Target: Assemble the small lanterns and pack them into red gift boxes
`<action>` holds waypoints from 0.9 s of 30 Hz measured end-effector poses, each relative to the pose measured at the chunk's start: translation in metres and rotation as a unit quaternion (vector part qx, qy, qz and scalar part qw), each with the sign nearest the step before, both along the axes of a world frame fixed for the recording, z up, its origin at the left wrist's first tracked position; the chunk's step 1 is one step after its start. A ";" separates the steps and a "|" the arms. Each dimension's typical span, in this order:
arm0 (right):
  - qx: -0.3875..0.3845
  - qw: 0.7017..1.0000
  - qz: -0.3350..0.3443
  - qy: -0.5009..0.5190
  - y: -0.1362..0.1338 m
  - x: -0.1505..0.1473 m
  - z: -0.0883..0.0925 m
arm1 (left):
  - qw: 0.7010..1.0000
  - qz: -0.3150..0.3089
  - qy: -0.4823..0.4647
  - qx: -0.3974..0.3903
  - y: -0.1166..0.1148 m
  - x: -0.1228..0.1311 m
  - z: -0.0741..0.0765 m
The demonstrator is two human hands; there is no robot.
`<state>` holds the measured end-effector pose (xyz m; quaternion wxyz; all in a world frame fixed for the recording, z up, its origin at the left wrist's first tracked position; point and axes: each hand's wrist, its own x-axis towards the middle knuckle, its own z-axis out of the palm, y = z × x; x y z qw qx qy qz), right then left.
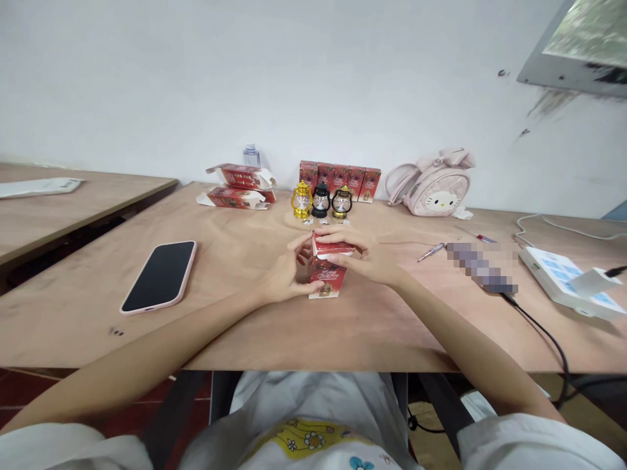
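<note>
A small red Christmas-print gift box [327, 282] stands upright on the table in front of me, its top flap lifted slightly. My left hand [289, 271] grips the box's left side, with the thumb across the front face. Over the top lies my right hand [367, 251], its fingers closed around the flap from above and in front. The inside of the box is hidden. Just beyond stand three mini lanterns: a gold one [302, 200], a black one [321, 201] and a black-and-gold one [341, 202].
Several closed red boxes [339, 177] line the wall, and open boxes [238, 198] lie to their left near a clear bottle [251, 156]. A phone [160, 277] lies left. On the right are a pink bag [425, 189], screwdrivers [431, 252] and a power strip [563, 274].
</note>
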<state>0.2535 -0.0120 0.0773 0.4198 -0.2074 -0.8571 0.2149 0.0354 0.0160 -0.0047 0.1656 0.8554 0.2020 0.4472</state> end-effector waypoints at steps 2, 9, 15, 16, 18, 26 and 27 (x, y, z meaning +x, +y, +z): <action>0.000 1.000 -0.007 0.005 0.000 -0.001 0.000 | 1.000 -0.003 0.002 -0.002 0.000 0.000 0.000; 0.008 1.000 -0.020 -0.013 -0.001 -0.004 0.004 | 1.000 0.005 0.012 -0.007 0.002 -0.001 -0.003; 0.084 0.994 -0.026 -0.071 -0.001 -0.001 0.003 | 1.000 0.002 0.009 0.009 0.002 0.000 -0.001; 0.099 0.992 -0.025 -0.077 0.000 0.000 0.002 | 1.000 0.001 0.010 0.011 0.001 0.001 0.000; 0.126 0.988 -0.023 -0.088 0.001 0.002 0.001 | 1.000 0.002 0.012 0.008 -0.001 0.001 0.001; 0.177 0.972 -0.046 -0.146 0.003 0.006 -0.005 | 1.000 0.009 0.015 0.015 -0.001 0.000 0.001; 0.180 0.972 -0.048 -0.146 0.003 0.006 -0.005 | 1.000 0.010 0.018 0.016 -0.001 -0.001 0.001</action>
